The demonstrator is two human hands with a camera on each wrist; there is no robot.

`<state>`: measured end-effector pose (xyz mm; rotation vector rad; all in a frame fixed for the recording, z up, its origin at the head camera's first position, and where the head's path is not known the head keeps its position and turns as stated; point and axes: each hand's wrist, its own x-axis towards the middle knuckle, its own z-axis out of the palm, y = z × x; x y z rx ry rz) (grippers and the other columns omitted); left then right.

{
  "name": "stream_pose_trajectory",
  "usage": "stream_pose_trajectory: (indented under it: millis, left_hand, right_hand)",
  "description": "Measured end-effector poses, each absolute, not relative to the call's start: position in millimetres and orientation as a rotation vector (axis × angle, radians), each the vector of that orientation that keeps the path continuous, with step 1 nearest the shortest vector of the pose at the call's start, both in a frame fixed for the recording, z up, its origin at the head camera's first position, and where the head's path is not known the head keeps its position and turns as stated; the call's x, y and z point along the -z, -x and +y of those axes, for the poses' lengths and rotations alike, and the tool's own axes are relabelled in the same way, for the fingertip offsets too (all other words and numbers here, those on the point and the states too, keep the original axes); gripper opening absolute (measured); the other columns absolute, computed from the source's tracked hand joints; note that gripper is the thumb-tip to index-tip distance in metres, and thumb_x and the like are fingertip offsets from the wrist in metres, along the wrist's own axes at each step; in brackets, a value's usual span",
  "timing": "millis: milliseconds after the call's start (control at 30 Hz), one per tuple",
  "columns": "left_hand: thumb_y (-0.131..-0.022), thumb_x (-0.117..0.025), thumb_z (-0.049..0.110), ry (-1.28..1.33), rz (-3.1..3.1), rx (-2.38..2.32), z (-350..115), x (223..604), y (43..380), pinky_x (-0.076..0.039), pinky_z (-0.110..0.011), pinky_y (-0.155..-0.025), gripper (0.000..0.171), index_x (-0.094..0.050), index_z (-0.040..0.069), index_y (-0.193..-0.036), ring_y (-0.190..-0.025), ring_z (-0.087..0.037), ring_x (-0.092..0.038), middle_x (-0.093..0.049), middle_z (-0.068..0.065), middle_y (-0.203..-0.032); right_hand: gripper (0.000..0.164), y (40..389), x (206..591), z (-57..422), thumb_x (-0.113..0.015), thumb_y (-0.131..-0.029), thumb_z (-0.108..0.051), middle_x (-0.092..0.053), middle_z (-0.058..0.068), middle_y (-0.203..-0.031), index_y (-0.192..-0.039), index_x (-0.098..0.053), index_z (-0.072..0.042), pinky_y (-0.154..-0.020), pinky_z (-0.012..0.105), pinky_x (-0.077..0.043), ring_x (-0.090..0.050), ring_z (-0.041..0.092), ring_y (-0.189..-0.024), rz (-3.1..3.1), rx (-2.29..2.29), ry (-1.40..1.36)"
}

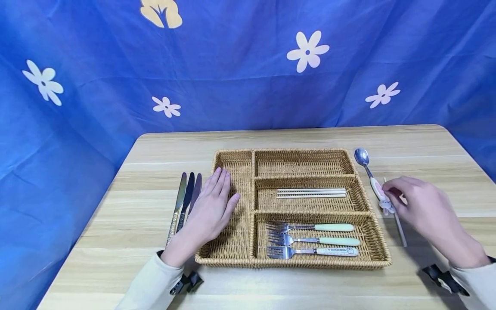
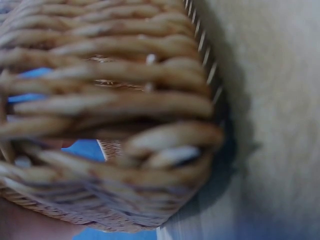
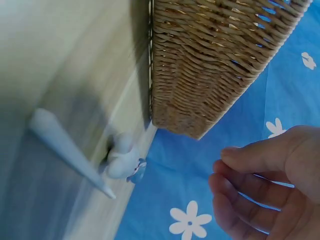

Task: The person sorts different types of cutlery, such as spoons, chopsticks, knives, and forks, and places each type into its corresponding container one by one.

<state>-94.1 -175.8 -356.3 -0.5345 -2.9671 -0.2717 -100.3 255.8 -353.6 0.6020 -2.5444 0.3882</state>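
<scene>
My left hand (image 1: 213, 204) lies over the left rim of a woven cutlery tray (image 1: 234, 261), fingers straight across its long left compartment. My right hand (image 1: 424, 206) hovers at the tray's right, above a pale chopstick (image 1: 400, 230) beside a spoon (image 1: 362, 157). In the right wrist view, its fingers bend loosely toward the thumb with nothing between them; the chopstick (image 3: 70, 150) lies apart from them on the table. The spoon's handle ends in a small white figure (image 3: 122, 162). Inside the tray are several chopsticks (image 1: 311, 193) in the middle and three forks (image 1: 294, 240) in front.
Three knives (image 1: 187, 198) lie side by side left of the tray, partly behind the left hand. The wooden table (image 1: 104, 241) ends at a blue curtain (image 1: 240, 99) with white flowers. Dividers (image 1: 254, 193) split the tray; its back right compartment (image 1: 302, 163) shows bare weave.
</scene>
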Motion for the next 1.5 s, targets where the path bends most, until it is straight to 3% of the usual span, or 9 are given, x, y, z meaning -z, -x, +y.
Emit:
stream_pose_trajectory:
  millis: [233,467,567,733,933,1133,1500]
  left_hand:
    - [-0.106,-0.025,0.039,0.542,-2.960,0.303,-176.8,356.9,93.1,-0.011,-0.048,-0.119,0.065,-0.024,-0.012,-0.146,-0.146,-0.035,-0.007,-0.017,-0.025,-0.156]
    - [-0.106,-0.025,0.038,0.561,-2.945,0.304,-176.8,356.8,93.8,-0.012,-0.049,-0.119,0.064,-0.024,-0.012,-0.146,-0.146,-0.036,-0.008,-0.017,-0.025,-0.156]
    - [-0.106,-0.025,0.038,0.567,-2.941,0.302,-176.2,356.3,94.8,-0.012,-0.049,-0.119,0.064,-0.023,-0.012,-0.146,-0.146,-0.036,-0.008,-0.017,-0.025,-0.156]
    - [-0.106,-0.025,0.038,0.560,-2.946,0.304,-175.9,356.2,95.7,-0.012,-0.048,-0.119,0.065,-0.023,-0.012,-0.146,-0.146,-0.036,-0.009,-0.017,-0.026,-0.156]
    - [-0.106,-0.026,0.038,0.560,-2.946,0.306,-176.2,356.8,95.5,-0.011,-0.048,-0.119,0.065,-0.023,-0.013,-0.146,-0.146,-0.037,-0.010,-0.018,-0.026,-0.155]
    - [-0.106,-0.026,0.038,0.554,-2.955,0.289,-176.1,354.7,95.6,-0.010,-0.048,-0.119,0.065,-0.023,-0.013,-0.146,-0.146,-0.037,-0.009,-0.017,-0.026,-0.155]
    - [-0.106,-0.025,0.039,0.547,-2.968,0.293,-175.9,355.5,94.0,-0.009,-0.047,-0.119,0.065,-0.022,-0.012,-0.147,-0.146,-0.036,-0.008,-0.016,-0.025,-0.156]
  right_hand:
    - [0.019,89.4,363.6,269.7,-0.077,-0.068,0.000,-0.068,0.012,-0.076,-0.084,-0.069,-0.005,-0.048,0.049,-0.048,-0.062,0.029,-0.059,-2.629,-0.411,-0.481]
    - [0.006,74.4,380.5,276.2,-0.074,-0.080,-0.010,-0.061,-0.004,-0.064,-0.085,-0.070,-0.009,-0.043,0.029,-0.035,-0.045,0.009,-0.052,-2.824,-0.465,-0.354]
    - [0.004,68.2,387.5,277.8,-0.074,-0.083,-0.013,-0.056,-0.010,-0.060,-0.082,-0.069,-0.012,-0.044,0.026,-0.032,-0.042,0.006,-0.051,-2.859,-0.491,-0.321]
    - [0.009,65.3,392.5,281.7,-0.071,-0.085,-0.016,-0.051,-0.011,-0.059,-0.079,-0.066,-0.014,-0.044,0.027,-0.030,-0.041,0.008,-0.052,-2.954,-0.512,-0.263]
    - [0.012,65.1,394.3,284.8,-0.070,-0.085,-0.017,-0.055,-0.009,-0.064,-0.076,-0.062,-0.014,-0.046,0.029,-0.032,-0.043,0.012,-0.055,-3.047,-0.519,-0.215]
    - [0.020,64.1,393.1,285.9,-0.065,-0.090,-0.022,-0.046,-0.004,-0.059,-0.073,-0.057,-0.017,-0.045,0.030,-0.028,-0.039,0.016,-0.053,-3.165,-0.515,-0.103]
    - [0.012,61.8,390.5,288.0,-0.059,-0.088,-0.019,-0.046,-0.001,-0.061,-0.077,-0.059,-0.014,-0.046,0.032,-0.031,-0.042,0.018,-0.056,-3.238,-0.512,-0.027]
